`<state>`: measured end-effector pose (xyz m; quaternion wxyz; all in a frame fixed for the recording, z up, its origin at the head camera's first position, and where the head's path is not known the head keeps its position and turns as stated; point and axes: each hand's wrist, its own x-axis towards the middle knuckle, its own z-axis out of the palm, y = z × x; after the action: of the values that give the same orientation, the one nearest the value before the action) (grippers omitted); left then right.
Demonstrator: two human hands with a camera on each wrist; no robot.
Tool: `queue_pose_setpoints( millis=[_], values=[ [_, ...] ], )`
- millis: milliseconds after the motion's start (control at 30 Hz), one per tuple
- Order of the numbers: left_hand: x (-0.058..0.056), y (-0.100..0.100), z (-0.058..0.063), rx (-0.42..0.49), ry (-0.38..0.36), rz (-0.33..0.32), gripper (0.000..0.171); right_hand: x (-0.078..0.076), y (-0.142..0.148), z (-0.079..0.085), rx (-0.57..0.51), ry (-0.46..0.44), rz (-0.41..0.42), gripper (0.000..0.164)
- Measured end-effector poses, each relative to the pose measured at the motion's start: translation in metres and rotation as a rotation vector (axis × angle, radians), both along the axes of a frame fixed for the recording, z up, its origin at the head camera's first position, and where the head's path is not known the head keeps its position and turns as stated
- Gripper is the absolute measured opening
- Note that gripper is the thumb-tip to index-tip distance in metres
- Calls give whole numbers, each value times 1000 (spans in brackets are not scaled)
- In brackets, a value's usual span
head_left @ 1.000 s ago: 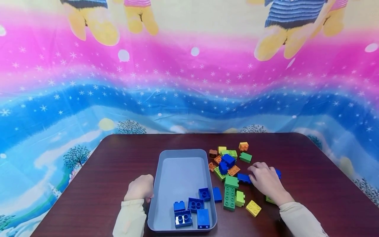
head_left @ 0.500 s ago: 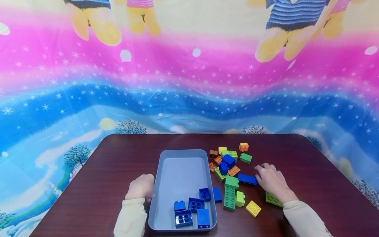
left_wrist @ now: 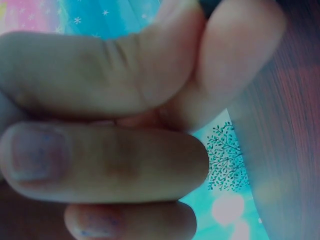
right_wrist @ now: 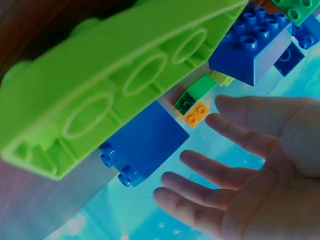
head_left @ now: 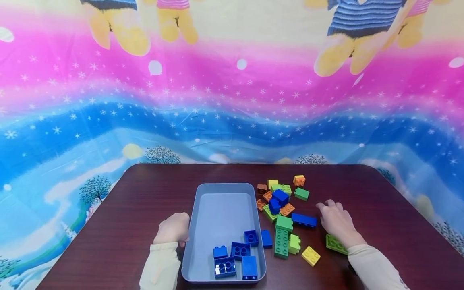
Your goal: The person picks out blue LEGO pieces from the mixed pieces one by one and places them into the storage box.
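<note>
My left hand [head_left: 173, 228] is a fist beside the left wall of a grey-blue tray [head_left: 220, 213]. The left wrist view shows its curled fingers [left_wrist: 110, 162] with nothing visible between them. Several blue toy bricks [head_left: 249, 267] lie at the tray's near end. My right hand [head_left: 338, 221] is low over the table's right side, fingers spread and holding nothing. In the right wrist view, its fingertips point at a blue brick [right_wrist: 150, 142], which the hand hides from the head view. A long blue brick [head_left: 303, 220] lies just left of its fingers; a lime brick [head_left: 335, 244] lies by the wrist.
Right of the tray is a loose pile of bricks: blue ones [head_left: 280, 197], green ones [head_left: 281, 243], orange [head_left: 299, 180] and brown [head_left: 262, 188]. A yellow brick [head_left: 311, 256] lies nearer. Behind the dark table [head_left: 156, 189] hangs a patterned cloth [head_left: 217, 88].
My right hand has shifted right, away from the long blue brick, uncovering it and the lime brick. The blue brick seen right of the hand is now hidden. My left hand stays put.
</note>
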<state>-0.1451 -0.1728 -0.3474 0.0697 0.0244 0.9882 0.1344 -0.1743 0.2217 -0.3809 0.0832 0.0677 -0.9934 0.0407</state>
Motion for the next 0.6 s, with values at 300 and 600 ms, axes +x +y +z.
queue_pose_setpoints(
  millis=[300,600],
  values=[
    [0,1,1,-2,-11,4,16,-2,7,-2,-18,-80,-8,36],
    [-1,1,1,2,-27,10,17,-4,11,-6,-37,-21,25,31]
  ],
)
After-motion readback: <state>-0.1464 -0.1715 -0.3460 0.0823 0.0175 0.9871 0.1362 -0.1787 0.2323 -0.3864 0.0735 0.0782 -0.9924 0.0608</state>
